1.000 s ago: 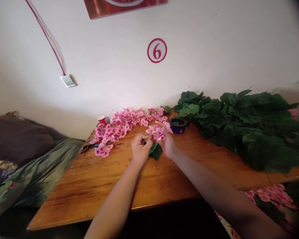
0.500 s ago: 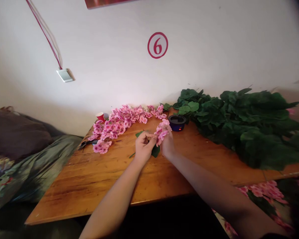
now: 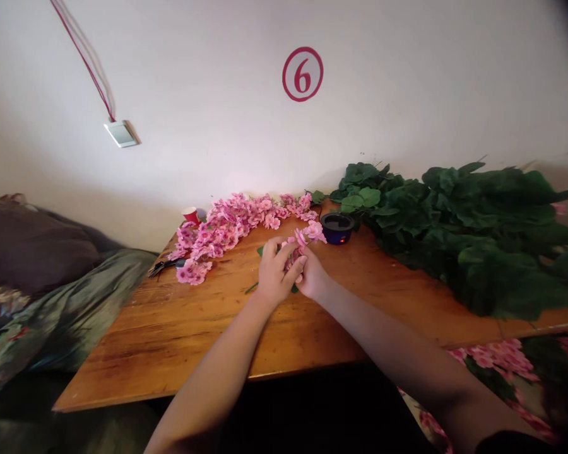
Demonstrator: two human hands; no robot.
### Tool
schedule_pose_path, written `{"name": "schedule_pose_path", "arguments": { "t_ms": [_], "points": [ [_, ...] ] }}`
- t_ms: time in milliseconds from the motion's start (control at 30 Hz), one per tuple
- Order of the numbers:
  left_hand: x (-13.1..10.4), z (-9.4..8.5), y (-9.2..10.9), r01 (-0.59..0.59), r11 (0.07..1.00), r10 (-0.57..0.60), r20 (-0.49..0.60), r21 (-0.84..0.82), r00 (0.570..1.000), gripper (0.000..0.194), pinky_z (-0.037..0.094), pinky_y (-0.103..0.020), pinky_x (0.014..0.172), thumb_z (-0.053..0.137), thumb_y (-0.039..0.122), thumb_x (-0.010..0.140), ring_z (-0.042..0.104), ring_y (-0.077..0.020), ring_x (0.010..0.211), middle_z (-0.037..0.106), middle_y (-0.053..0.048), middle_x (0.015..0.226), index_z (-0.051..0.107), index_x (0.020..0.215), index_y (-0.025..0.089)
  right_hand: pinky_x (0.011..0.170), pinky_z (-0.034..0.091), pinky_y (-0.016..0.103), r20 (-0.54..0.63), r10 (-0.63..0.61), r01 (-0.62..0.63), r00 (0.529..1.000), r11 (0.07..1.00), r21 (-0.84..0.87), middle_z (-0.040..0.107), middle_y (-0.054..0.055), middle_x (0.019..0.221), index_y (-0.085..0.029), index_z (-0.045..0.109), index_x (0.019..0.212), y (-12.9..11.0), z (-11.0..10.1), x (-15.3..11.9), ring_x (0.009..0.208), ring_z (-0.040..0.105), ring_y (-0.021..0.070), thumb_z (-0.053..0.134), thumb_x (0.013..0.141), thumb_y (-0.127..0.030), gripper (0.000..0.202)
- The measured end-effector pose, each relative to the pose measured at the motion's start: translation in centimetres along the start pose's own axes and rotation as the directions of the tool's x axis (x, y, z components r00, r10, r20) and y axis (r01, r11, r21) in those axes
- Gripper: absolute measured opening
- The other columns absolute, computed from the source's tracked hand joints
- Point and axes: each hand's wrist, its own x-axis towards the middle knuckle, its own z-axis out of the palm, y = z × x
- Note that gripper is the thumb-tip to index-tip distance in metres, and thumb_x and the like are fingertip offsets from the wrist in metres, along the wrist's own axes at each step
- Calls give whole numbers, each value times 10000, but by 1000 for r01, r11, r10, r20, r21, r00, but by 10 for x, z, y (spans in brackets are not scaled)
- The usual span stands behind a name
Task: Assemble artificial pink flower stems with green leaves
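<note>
Both hands meet above the middle of the wooden table (image 3: 194,353). My right hand (image 3: 316,276) is closed around a pink artificial flower sprig (image 3: 307,234), whose blossoms stick out above the fingers. My left hand (image 3: 275,276) presses against the same sprig, thumb and fingers bent round its lower part; the fingertips partly hide each other. A green stem (image 3: 251,288) and a bit of green leaf (image 3: 260,251) show at the left of my left hand, the rest covered by it.
Pink flower sprigs (image 3: 231,224) lie heaped at the back left, near a red paper cup (image 3: 190,215) and dark-handled scissors or pliers (image 3: 163,267). A dark blue round pot (image 3: 337,230) with a red light stands behind my right hand. Green leaves (image 3: 464,233) pile up at the right.
My hands have drawn closer together. The left fingers have spread further over the sprig, and the right hand has moved down and left. The view has tipped slightly down.
</note>
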Motion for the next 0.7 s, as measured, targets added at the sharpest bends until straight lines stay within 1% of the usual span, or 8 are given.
{"name": "schedule_pose_path", "arguments": {
  "t_ms": [33, 100, 167, 233, 333, 467, 600, 700],
  "points": [
    [0, 1, -1, 9, 1000, -9, -5, -3, 1000, 345, 427, -408, 1003, 571, 397, 924, 503, -239, 1141, 506, -110, 1209, 617, 1220, 225, 391, 340, 157, 12, 54, -54, 998, 997, 46, 591, -32, 680, -196, 568, 864, -1, 2, -1, 531, 528, 77, 471, 950, -363, 212],
    [-1, 2, -1, 20, 1000, -20, -17, -3, 1000, 339, 408, -426, 1033, 570, 409, 923, 489, -250, 1177, 497, -112, 1234, 624, 1208, 233, 378, 320, 147, 31, 81, -83, 996, 992, 94, 575, -42, 653, -192, 567, 853, -3, 4, -2, 496, 507, 61, 446, 966, -332, 217],
    [0, 3, -1, 18, 1000, -18, -25, -2, 1000, 326, 393, -436, 1051, 573, 408, 921, 481, -256, 1202, 501, -112, 1251, 633, 1192, 235, 416, 369, 141, 56, 87, -94, 995, 986, 137, 586, -36, 661, -185, 575, 854, -3, 6, -1, 524, 541, 63, 432, 969, -298, 216],
    [0, 3, -1, 9, 1000, -9, -39, 1, 999, 302, 388, -437, 1051, 579, 396, 921, 485, -254, 1203, 512, -108, 1259, 647, 1164, 231, 481, 442, 154, 61, 66, -76, 996, 981, 179, 595, -26, 655, -184, 579, 828, -4, 6, 1, 559, 575, 77, 429, 963, -304, 236],
    [1, 5, -2, 16, 1000, -16, -60, 4, 998, 245, 389, -426, 1043, 568, 358, 936, 498, -240, 1191, 537, -98, 1255, 670, 1118, 228, 536, 508, 200, 33, -8, 2, 999, 979, 202, 632, -4, 670, -188, 598, 801, -3, 4, 5, 600, 612, 111, 466, 933, -382, 269],
    [1, 6, -5, 43, 999, -43, -92, 3, 995, 206, 395, -413, 1030, 552, 320, 951, 519, -220, 1164, 569, -82, 1222, 683, 1080, 227, 588, 549, 279, 48, -68, 61, 997, 989, 133, 689, 36, 759, -194, 636, 831, -2, 1, 6, 722, 671, 180, 516, 879, -498, 330],
    [2, 3, -5, 46, 999, -47, -137, -15, 989, 208, 402, -416, 1020, 525, 325, 964, 532, -219, 1137, 590, -79, 1166, 697, 1029, 229, 590, 546, 319, 53, -132, 130, 990, 991, 33, 677, 38, 711, -216, 631, 827, -1, 2, 5, 778, 689, 230, 533, 826, -659, 454],
    [3, 0, -4, 139, 988, -148, -164, -64, 975, 230, 415, -404, 998, 481, 312, 983, 545, -210, 1104, 606, -77, 1113, 690, 969, 216, 606, 538, 309, 5, -208, 208, 978, 978, -25, 677, 25, 721, -223, 612, 836, 3, 1, 6, 792, 685, 223, 596, 800, -651, 430]
  ]
}}
